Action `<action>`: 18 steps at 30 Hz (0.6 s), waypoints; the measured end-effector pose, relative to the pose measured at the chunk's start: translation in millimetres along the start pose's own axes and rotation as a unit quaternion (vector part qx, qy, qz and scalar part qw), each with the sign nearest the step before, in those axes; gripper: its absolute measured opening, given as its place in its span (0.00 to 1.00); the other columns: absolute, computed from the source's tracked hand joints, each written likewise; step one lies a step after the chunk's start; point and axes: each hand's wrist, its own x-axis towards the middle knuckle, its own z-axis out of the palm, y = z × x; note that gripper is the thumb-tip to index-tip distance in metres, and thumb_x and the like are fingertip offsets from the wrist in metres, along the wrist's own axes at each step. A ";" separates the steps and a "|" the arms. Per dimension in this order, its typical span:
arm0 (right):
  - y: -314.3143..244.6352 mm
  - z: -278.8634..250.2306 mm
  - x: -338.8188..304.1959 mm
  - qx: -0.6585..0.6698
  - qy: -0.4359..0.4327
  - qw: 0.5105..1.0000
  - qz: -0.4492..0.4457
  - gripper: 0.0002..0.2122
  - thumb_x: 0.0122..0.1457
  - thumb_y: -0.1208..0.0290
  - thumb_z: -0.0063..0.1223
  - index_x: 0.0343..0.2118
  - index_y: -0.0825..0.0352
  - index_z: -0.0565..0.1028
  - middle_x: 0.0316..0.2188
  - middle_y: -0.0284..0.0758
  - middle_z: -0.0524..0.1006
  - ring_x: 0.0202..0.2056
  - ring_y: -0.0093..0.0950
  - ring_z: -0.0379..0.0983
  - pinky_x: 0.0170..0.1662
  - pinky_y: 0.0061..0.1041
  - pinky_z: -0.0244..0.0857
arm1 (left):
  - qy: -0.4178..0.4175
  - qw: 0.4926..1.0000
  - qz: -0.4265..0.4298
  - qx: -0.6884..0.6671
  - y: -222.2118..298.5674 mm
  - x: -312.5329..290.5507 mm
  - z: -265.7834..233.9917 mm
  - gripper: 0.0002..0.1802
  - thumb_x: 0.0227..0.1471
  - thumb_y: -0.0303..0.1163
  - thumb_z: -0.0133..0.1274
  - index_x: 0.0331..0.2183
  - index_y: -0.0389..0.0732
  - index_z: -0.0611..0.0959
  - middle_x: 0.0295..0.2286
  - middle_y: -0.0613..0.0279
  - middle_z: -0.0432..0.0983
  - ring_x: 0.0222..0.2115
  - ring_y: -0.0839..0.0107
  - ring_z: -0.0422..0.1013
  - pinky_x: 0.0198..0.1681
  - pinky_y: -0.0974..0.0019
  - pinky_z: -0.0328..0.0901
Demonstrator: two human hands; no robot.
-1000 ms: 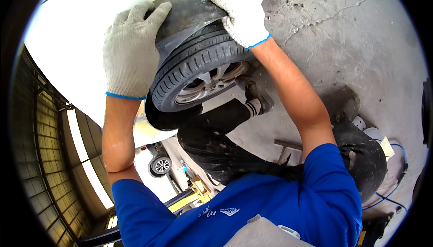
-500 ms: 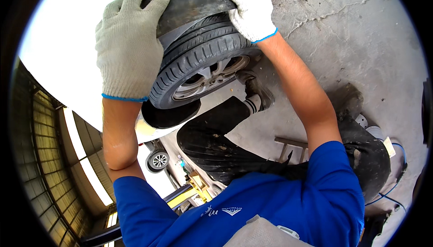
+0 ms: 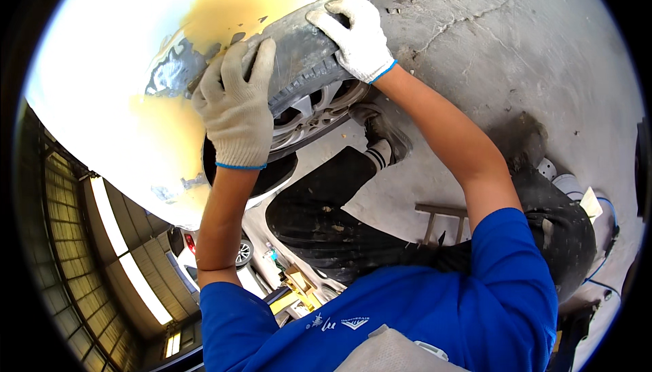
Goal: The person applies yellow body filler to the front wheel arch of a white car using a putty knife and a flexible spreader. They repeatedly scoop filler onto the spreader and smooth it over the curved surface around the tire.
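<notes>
Both my hands wear pale knit gloves with blue cuffs. My left hand (image 3: 238, 114) is on the left end of a dark, scuffed, curved sheet (image 3: 299, 42), its fingers bent over the upper edge. My right hand (image 3: 361, 39) grips the sheet's right part, thumb and fingers curled round it. The sheet lies along the wheel arch and covers most of the tyre (image 3: 314, 78). Below it shows the silver alloy wheel (image 3: 309, 115). Above and left is the white car body (image 3: 88, 86), with yellow filler (image 3: 227, 5) and a bare, shiny metal patch (image 3: 173, 66).
My bent leg (image 3: 326, 216) and dark shoe (image 3: 384, 131) are just below the wheel. On the concrete floor (image 3: 516, 39) lie a small metal frame (image 3: 440, 210) and a blue hose (image 3: 614, 219) at right. Another car's wheel (image 3: 243, 253) shows far off at lower left.
My left hand has moved right and down along the sheet. The sheet sits lower over the tyre, hiding more tread. The yellow filler on the car body has come into view.
</notes>
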 end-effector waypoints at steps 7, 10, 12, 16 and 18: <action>-9.3 -44.0 10.6 0.045 -0.012 0.998 0.030 0.29 0.44 0.81 0.59 0.52 0.49 0.79 0.41 0.33 0.79 0.42 0.36 0.75 0.49 0.39 0.68 | -0.062 0.996 0.049 -0.045 -0.9 23.4 -54.6 0.28 0.49 0.20 0.53 0.52 0.54 0.82 0.50 0.65 0.72 0.53 0.60 0.67 0.58 0.54 0.62; 6.2 -39.6 44.7 0.050 0.049 0.998 0.005 0.28 0.45 0.82 0.56 0.51 0.47 0.80 0.41 0.34 0.79 0.41 0.36 0.75 0.45 0.34 0.70 | -0.023 0.996 0.091 -0.006 -18.4 59.2 -71.0 0.25 0.50 0.21 0.54 0.50 0.53 0.83 0.47 0.65 0.75 0.49 0.59 0.69 0.56 0.53 0.64; 8.9 -37.1 60.7 0.045 0.057 0.997 0.011 0.30 0.41 0.82 0.58 0.51 0.47 0.80 0.43 0.33 0.78 0.44 0.36 0.73 0.48 0.35 0.69 | -0.040 0.994 0.097 0.031 -30.3 77.4 -81.4 0.32 0.49 0.20 0.56 0.54 0.60 0.81 0.50 0.70 0.74 0.53 0.63 0.69 0.60 0.56 0.64; 11.9 -39.6 81.5 0.036 0.060 0.997 0.029 0.30 0.40 0.81 0.57 0.51 0.47 0.80 0.43 0.32 0.77 0.44 0.37 0.73 0.49 0.35 0.68 | -0.030 0.988 0.142 0.055 -45.7 102.6 -80.2 0.32 0.48 0.21 0.57 0.54 0.59 0.80 0.52 0.70 0.74 0.54 0.63 0.69 0.59 0.57 0.65; 12.8 -40.0 86.3 0.034 0.057 0.997 0.036 0.31 0.40 0.81 0.57 0.51 0.47 0.80 0.43 0.32 0.77 0.44 0.37 0.72 0.49 0.35 0.68 | -0.046 0.989 0.130 0.054 -44.0 109.4 -79.0 0.34 0.47 0.20 0.58 0.55 0.60 0.80 0.52 0.69 0.74 0.53 0.63 0.69 0.59 0.57 0.66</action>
